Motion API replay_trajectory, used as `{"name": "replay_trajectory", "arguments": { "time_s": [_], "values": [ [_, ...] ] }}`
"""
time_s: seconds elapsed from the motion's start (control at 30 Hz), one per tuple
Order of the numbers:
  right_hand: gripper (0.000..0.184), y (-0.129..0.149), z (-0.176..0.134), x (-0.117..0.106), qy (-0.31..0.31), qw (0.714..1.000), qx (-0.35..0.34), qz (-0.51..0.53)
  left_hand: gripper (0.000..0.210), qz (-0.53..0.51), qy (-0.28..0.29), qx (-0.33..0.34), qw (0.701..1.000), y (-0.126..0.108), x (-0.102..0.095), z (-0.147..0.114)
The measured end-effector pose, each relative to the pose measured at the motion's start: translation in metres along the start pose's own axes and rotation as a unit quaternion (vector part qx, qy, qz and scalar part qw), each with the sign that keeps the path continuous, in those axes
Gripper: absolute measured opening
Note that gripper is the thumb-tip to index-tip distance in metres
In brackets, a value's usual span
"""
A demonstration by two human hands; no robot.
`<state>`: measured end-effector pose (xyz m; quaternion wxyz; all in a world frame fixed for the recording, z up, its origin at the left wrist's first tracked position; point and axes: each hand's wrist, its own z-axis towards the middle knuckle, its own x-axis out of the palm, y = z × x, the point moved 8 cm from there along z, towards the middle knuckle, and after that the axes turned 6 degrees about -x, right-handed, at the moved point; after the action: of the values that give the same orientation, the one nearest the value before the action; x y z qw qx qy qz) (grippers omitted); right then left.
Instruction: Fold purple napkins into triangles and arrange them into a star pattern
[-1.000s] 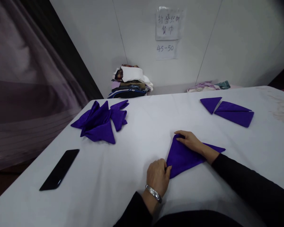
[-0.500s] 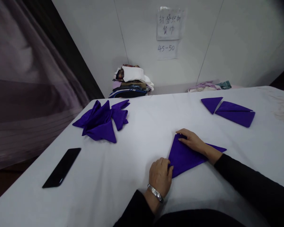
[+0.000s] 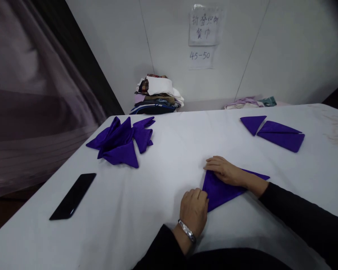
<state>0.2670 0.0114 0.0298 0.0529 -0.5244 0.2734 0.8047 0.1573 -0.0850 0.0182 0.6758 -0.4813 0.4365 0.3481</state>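
A purple cloth napkin (image 3: 222, 194), folded to a pointed shape, lies on the white-covered table (image 3: 160, 172) in front of me. My left hand (image 3: 193, 210), with a silver bracelet at the wrist, grips its near left edge with curled fingers; the fingertips are partly hidden. Over the far left corner lies my right hand (image 3: 225, 170), fingers stretched out and pointing left across the edge. Its palm and wrist cover part of the cloth, and the napkin's thin tip shows to the right beyond the wrist.
At the far left stands a purple napkin folded into a pleated shape (image 3: 118, 144). A black phone (image 3: 73, 197) lies near the left edge. Far right are two flat purple folded pieces (image 3: 281, 137). Stacked clothes (image 3: 157, 95) sit behind the table by the wall.
My right hand has straightened its fingers and slid slightly left over the napkin's far corner, covering it. My left hand keeps to the near left edge, its fingers curled tighter.
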Motion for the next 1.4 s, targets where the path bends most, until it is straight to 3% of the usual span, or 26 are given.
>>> {"name": "replay_trajectory", "arguments": {
  "time_s": [0.23, 0.5, 0.97, 1.4],
  "values": [
    [0.027, -0.001, -0.005, -0.004, -0.005, 1.0, -0.006, -0.017, 0.014, -0.026, -0.002, 0.074, 0.997, -0.016, -0.003, -0.004],
    [0.025, 0.0, -0.003, -0.001, -0.004, 0.999, -0.007, -0.041, 0.018, -0.114, 0.026, -0.066, 0.991, 0.012, 0.011, -0.001],
    [0.014, -0.014, 0.0, 0.008, 0.046, 0.995, 0.065, -0.06, 0.012, -0.057, 0.045, -0.074, 0.995, 0.009, 0.009, 0.001],
    [0.013, -0.025, -0.004, 0.009, -0.033, 0.996, 0.087, 0.012, 0.014, -0.061, 0.032, -0.058, 0.996, 0.007, 0.012, -0.001]
  ]
}}
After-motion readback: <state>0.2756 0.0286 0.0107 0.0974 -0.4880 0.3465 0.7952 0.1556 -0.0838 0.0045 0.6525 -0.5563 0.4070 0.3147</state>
